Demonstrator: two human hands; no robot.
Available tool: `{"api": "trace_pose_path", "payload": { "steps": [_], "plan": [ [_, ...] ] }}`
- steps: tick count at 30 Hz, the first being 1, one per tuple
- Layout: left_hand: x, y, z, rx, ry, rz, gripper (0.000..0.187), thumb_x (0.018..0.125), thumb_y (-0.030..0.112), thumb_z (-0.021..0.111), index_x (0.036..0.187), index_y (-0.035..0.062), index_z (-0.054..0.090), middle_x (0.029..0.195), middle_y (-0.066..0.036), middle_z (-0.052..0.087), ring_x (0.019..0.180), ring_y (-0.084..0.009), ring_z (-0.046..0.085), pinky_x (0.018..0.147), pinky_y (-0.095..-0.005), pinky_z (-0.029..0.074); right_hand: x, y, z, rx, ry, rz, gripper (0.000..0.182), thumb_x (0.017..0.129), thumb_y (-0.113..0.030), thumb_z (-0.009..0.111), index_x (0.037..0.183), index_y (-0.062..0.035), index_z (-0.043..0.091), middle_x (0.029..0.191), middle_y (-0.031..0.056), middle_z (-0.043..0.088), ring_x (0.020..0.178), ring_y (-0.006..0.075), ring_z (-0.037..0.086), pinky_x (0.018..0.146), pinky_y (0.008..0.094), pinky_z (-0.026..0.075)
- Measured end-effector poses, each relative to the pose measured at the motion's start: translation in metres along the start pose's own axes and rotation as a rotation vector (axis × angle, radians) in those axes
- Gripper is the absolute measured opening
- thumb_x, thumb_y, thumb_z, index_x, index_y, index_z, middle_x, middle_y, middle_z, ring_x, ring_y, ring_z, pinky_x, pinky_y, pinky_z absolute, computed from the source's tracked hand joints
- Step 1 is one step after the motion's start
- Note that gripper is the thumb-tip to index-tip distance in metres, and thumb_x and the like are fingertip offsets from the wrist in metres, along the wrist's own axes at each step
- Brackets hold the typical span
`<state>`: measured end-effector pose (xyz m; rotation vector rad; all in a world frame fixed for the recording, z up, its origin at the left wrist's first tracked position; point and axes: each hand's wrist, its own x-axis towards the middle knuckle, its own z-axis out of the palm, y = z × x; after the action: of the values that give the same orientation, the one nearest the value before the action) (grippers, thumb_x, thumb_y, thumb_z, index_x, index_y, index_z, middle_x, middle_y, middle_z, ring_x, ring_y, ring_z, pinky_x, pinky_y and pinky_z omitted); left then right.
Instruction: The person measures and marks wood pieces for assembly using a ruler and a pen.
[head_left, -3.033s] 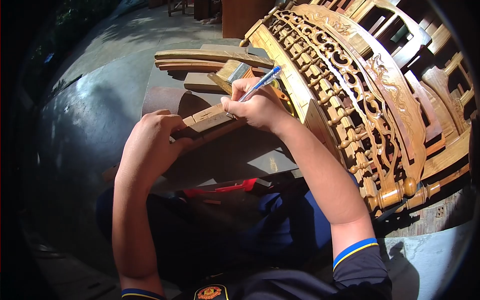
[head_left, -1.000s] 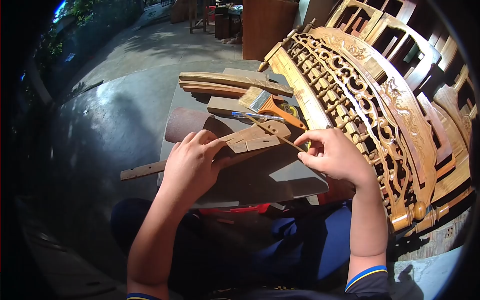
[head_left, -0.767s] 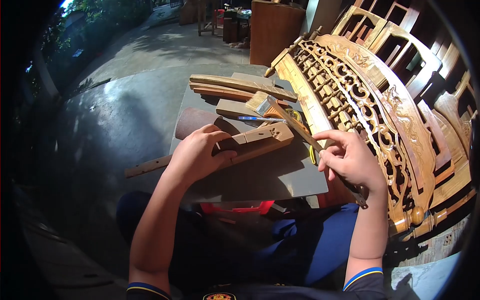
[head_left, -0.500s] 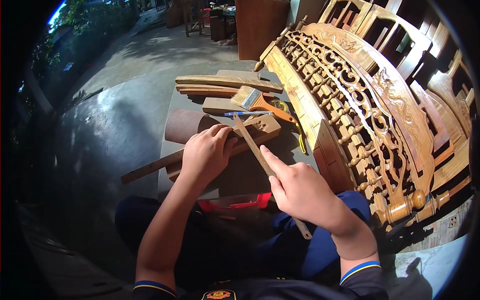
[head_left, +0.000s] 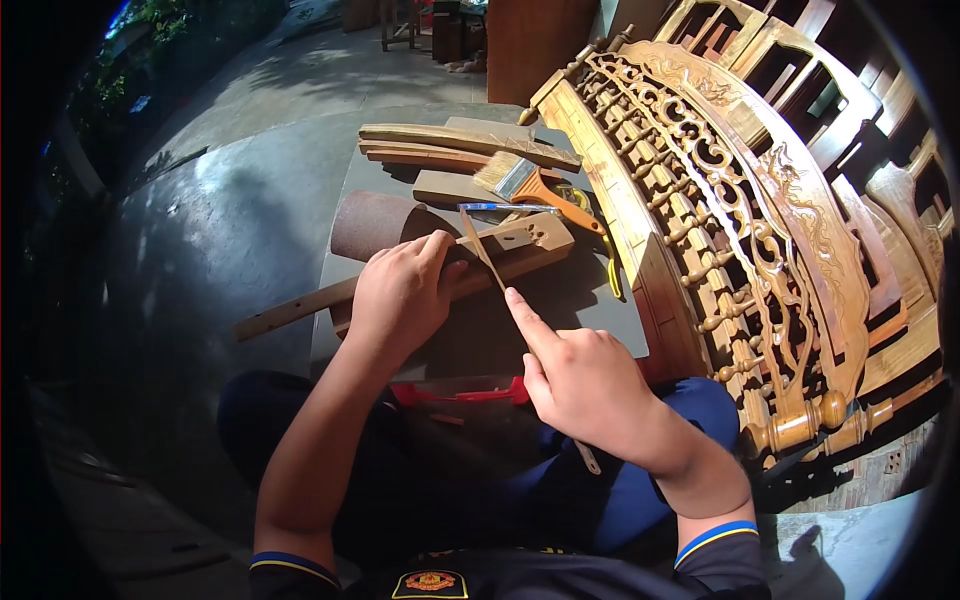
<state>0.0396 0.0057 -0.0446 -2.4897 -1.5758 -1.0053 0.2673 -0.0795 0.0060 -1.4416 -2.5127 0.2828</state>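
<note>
My left hand [head_left: 401,292] is closed over a long wooden strip [head_left: 290,314] and a thicker wooden block [head_left: 550,238] beside it, pressing both down on the low work surface. Several small holes show in the block's far right end. In my right hand [head_left: 585,385] is a long, narrow, file-like tool [head_left: 487,256], its index finger stretched along the top. The tool's far tip overlaps the block just right of my left hand. Its near end, with a small hole, sticks out below my right palm.
A curved brown sandpaper sheet [head_left: 373,226], a blue pen [head_left: 508,207], a paintbrush [head_left: 540,192] and a yellow-handled tool [head_left: 612,262] lie around the block. More wood strips [head_left: 465,142] are behind. Carved wooden furniture [head_left: 700,215] stands close on the right. A red object [head_left: 460,394] sits below the surface edge.
The file-like tool has rolled in my right hand and now shows its narrow edge. My right hand has shifted slightly left. The left hand keeps its hold; the whole view has moved a little.
</note>
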Motion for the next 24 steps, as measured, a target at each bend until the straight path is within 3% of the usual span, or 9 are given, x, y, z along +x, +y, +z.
{"api": "trace_pose_path", "payload": {
  "steps": [5, 8, 11, 18, 20, 24],
  "plan": [
    [-0.001, -0.004, 0.005, -0.021, 0.026, 0.011, 0.022, 0.098, 0.020, 0.071, 0.110, 0.0036, 0.065, 0.092, -0.018, 0.075, 0.089, -0.0404, 0.072, 0.080, -0.0495, 0.056, -0.001, -0.007, 0.000, -0.088, -0.068, 0.035, 0.069, 0.096, -0.015, 0.064, 0.161, -0.0020, 0.044, 0.066, 0.0194, 0.068, 0.061, 0.0414, 0.068, 0.064, 0.0536, 0.057],
    [-0.002, -0.004, 0.008, 0.007, 0.043, 0.001, 0.022, 0.097, 0.021, 0.072, 0.107, 0.0037, 0.064, 0.091, -0.017, 0.075, 0.087, -0.0398, 0.072, 0.078, -0.0498, 0.055, 0.001, -0.014, -0.004, -0.121, -0.126, 0.027, 0.074, 0.092, -0.013, 0.066, 0.160, 0.0034, 0.041, 0.068, 0.0194, 0.070, 0.063, 0.0396, 0.072, 0.063, 0.0504, 0.060],
    [-0.003, -0.005, 0.009, 0.048, 0.086, 0.024, 0.024, 0.098, 0.026, 0.069, 0.092, 0.0052, 0.059, 0.082, -0.012, 0.073, 0.083, -0.0346, 0.073, 0.075, -0.0465, 0.053, 0.010, -0.013, -0.002, -0.099, -0.108, 0.043, 0.071, 0.094, -0.014, 0.064, 0.159, 0.0033, 0.043, 0.068, 0.0210, 0.069, 0.064, 0.0411, 0.072, 0.065, 0.0513, 0.060],
    [0.000, -0.005, 0.007, 0.030, 0.046, -0.015, 0.025, 0.097, 0.027, 0.071, 0.093, 0.0051, 0.059, 0.080, -0.014, 0.072, 0.078, -0.0367, 0.072, 0.070, -0.0485, 0.054, 0.036, 0.003, 0.013, -0.032, 0.003, -0.015, 0.065, 0.096, -0.013, 0.062, 0.157, 0.0038, 0.047, 0.067, 0.0229, 0.068, 0.065, 0.0433, 0.072, 0.068, 0.0526, 0.060],
    [-0.001, -0.005, 0.006, 0.010, 0.051, -0.026, 0.023, 0.096, 0.025, 0.073, 0.100, 0.0050, 0.061, 0.083, -0.016, 0.072, 0.078, -0.0400, 0.071, 0.068, -0.0505, 0.054, 0.027, -0.006, 0.004, -0.087, -0.050, -0.005, 0.066, 0.096, -0.012, 0.061, 0.157, 0.0047, 0.046, 0.065, 0.0222, 0.068, 0.064, 0.0425, 0.072, 0.067, 0.0523, 0.060],
    [-0.002, -0.006, 0.006, 0.003, 0.048, -0.024, 0.025, 0.096, 0.026, 0.073, 0.098, 0.0046, 0.060, 0.083, -0.016, 0.072, 0.079, -0.0408, 0.071, 0.068, -0.0506, 0.054, 0.005, -0.017, -0.015, -0.166, -0.140, 0.004, 0.067, 0.094, -0.013, 0.062, 0.157, 0.0042, 0.046, 0.065, 0.0218, 0.068, 0.064, 0.0407, 0.072, 0.066, 0.0517, 0.060]
  ]
}}
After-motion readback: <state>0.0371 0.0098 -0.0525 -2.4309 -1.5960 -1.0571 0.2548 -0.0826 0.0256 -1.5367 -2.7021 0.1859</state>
